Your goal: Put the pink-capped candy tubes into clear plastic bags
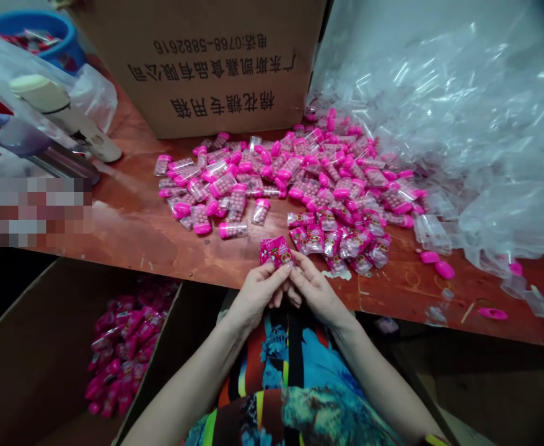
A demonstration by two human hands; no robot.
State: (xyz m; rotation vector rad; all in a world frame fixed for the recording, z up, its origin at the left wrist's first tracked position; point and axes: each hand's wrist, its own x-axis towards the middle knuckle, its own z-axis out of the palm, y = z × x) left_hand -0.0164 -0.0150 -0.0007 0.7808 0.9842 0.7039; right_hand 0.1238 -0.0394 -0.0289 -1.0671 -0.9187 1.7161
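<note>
Pink fills the head view — we look down at our own two bare hands, meeting at the near edge of a reddish-brown table (127, 223). Our left hand (256, 294) and right hand (316, 292) are both closed on one small pink printed packet (276, 251), fingertips pinching its lower edge from either side, so it stands just above the table edge. Just beyond it, to the right, lies a small cluster of similar wrapped packets (341, 244). Behind that spreads a broad heap of clear candy cases with pink caps (290, 173). A cardboard box (216, 62) with printed characters stands at the back, and a mound of clear plastic bags (462, 136) fills the right side. Below the table on the left, an open carton (30, 347) holds more pink packets — well apart from our hands.
</note>
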